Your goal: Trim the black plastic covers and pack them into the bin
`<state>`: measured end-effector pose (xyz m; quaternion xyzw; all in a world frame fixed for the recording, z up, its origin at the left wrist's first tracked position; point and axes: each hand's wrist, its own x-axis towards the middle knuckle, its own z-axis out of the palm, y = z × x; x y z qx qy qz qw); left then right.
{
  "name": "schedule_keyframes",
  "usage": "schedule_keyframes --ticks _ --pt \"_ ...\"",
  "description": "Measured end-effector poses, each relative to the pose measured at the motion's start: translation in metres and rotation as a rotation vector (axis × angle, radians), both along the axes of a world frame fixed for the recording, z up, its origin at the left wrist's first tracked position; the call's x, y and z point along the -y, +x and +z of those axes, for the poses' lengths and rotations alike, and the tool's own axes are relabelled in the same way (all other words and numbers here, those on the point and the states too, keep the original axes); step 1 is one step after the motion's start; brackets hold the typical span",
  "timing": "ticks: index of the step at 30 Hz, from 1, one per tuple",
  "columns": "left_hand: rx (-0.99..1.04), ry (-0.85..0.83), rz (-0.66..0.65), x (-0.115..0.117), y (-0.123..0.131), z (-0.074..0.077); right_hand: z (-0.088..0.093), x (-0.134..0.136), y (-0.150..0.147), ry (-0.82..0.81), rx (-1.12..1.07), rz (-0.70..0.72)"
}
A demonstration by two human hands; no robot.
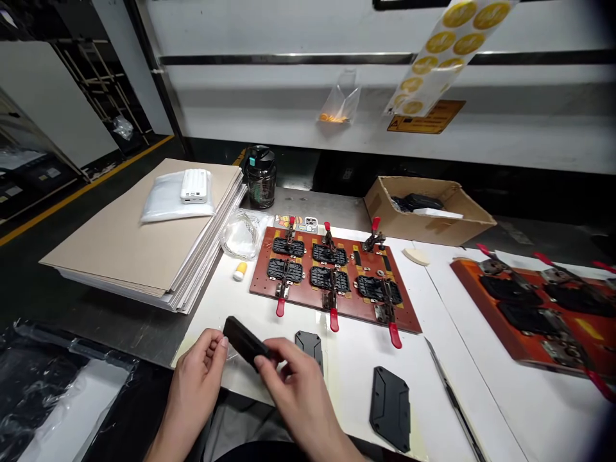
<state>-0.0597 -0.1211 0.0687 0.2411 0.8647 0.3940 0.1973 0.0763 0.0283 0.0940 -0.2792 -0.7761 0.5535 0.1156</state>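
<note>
**Both hands hold one black part above the table edge**

The left hand (197,375) and the right hand (296,391) each grasp one end of a black part (244,343) with the fingertips. The part sits tilted in the air, just above the near edge of the white table (481,359). I think this two-end grip keeps the flat faces free, so they can be seen and turned.

Two similar black covers lie flat on the table: a small cover (310,346) just beyond the right hand and a bigger cover (391,405) more to the right, both within easy reach. Behind them lies a red board (409,314) with clamps that press dark parts down in two rows; the red handles point to the person, probably for quick access. A thin metal tool (452,398) lies beside the bigger cover.

A second board (529,350) on the right is blurred and cut off by the picture edge. The inside of the cardboard box (428,221) is only partly visible. The underside of the held part is hidden by the fingers, and the wrists go out of the picture.
</note>
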Motion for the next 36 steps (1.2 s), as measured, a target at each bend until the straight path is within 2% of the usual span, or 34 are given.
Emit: schedule_keyframes --ticks 2,4,7,10,12,14,16,18,19,21,22,24,26,29,31,33,35,36 --pt "-0.097 0.023 -0.028 0.000 0.003 0.001 -0.004 0.006 -0.002 0.041 0.082 0.132" --pt "-0.188 0.061 -0.112 0.002 0.006 0.002 -0.004 0.004 -0.005 0.045 0.151 0.197" --pt "-0.239 0.103 -0.259 0.002 0.013 0.006 0.000 -0.011 -0.015 -0.081 0.116 0.223" --pt "-0.212 0.147 -0.303 0.001 0.018 0.012 0.001 -0.026 -0.023 -0.247 0.036 0.413" --pt "-0.162 0.187 -0.304 0.002 0.019 0.016 0.002 -0.031 -0.025 -0.237 0.041 0.490" --pt "-0.106 0.222 -0.330 0.004 0.019 0.019 0.004 -0.030 -0.024 -0.139 0.037 0.503" --pt "-0.065 0.258 -0.377 0.007 0.019 0.022 0.005 -0.024 -0.024 -0.085 0.004 0.582" --pt "-0.065 0.281 -0.415 0.011 0.020 0.022 0.003 -0.017 -0.025 -0.159 -0.034 0.685" --pt "-0.099 0.279 -0.415 0.013 0.020 0.022 0.000 -0.014 -0.026 -0.226 -0.044 0.691" --pt "-0.207 0.257 -0.375 0.017 0.023 0.022 -0.007 -0.008 -0.029 -0.295 -0.046 0.580" --pt "-0.254 0.249 -0.336 0.019 0.025 0.021 -0.011 -0.005 -0.031 -0.269 -0.052 0.500" --pt "-0.242 0.264 -0.235 0.022 0.030 0.021 -0.019 -0.002 -0.034 -0.113 -0.088 0.367" --pt "0.010 0.330 -0.138 0.025 0.034 0.022 -0.024 -0.001 -0.036 0.041 -0.160 0.283" --pt "0.488 0.454 0.094 0.032 0.039 0.020 -0.023 0.002 -0.035 0.119 -0.280 0.209" --pt "0.730 0.549 0.244 0.038 0.041 0.019 -0.019 0.007 -0.035 0.108 -0.349 0.275" --pt "0.928 0.667 0.347 0.046 0.044 0.020 -0.015 0.018 -0.037 0.055 -0.380 0.472" --pt "1.010 0.763 0.401 0.059 0.043 0.025 -0.015 0.034 -0.039 -0.026 -0.383 0.641" --pt "0.971 0.776 0.423 0.070 0.039 0.028 -0.016 0.041 -0.039 -0.073 -0.379 0.666"
